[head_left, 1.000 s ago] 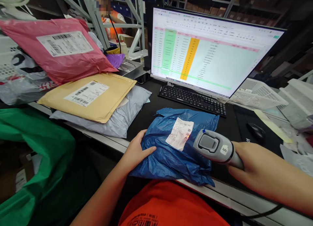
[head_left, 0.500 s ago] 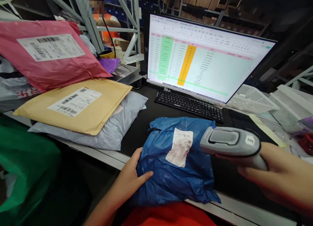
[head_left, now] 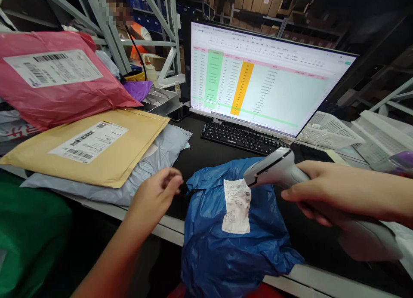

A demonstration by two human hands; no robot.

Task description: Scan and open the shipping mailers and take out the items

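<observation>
A blue plastic parcel [head_left: 226, 242] with a white paper label [head_left: 237, 205] lies on the black desk [head_left: 200, 154] and hangs over its front edge. My right hand [head_left: 335, 192] is wrapped round the handle of a grey barcode scanner [head_left: 274, 169], whose head hovers just above the label's upper right. My left hand [head_left: 158, 195] floats just left of the parcel's upper left corner, fingers loosely curled, touching nothing and holding nothing.
Behind the parcel stand a keyboard [head_left: 241, 139] and a monitor [head_left: 258, 78] showing a spreadsheet. Left are a yellow padded envelope [head_left: 87, 147], a pink parcel [head_left: 54, 78], a grey parcel [head_left: 158, 154] and a green bag [head_left: 29, 229]. White baskets [head_left: 329, 130] sit right. Another person [head_left: 135, 27] works behind the shelving.
My left hand has lifted off the blue parcel and moved left. The scanner has swung left over the label. The parcel has slid nearer to me, over the desk edge.
</observation>
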